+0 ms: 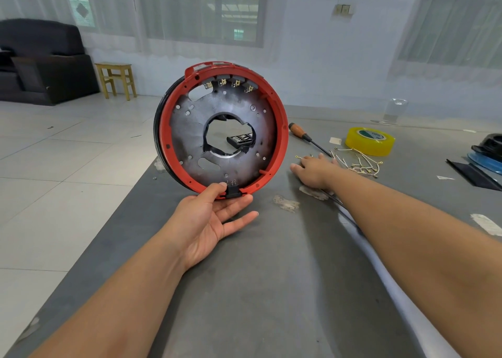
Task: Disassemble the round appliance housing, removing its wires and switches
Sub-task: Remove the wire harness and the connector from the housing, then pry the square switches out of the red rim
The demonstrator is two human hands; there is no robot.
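Near table [244, 289] surface lies open for a hand. Far right, a screwdriver [304, 136], loose wires [358, 164] and yellow tape roll [370, 141] crowd the way. The upright housing [221, 129] blocks the left.

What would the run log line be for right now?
left hand: holds housing upright by rim | right hand: flat on table, beside loose wires | switches: still mounted

Grey counter [271, 289], surface scuffed, with patches of torn white residue [285, 203]. On it, toward the far right: wooden-handled screwdriver [306, 137], roll of yellow tape [370, 141], a loose heap of short wires with ring terminals [360, 164]. Small white scrap [335, 140] between screwdriver and tape. Black and blue items at right edge [487, 153], partly cut off. Dark bit case [240, 140] farther back.
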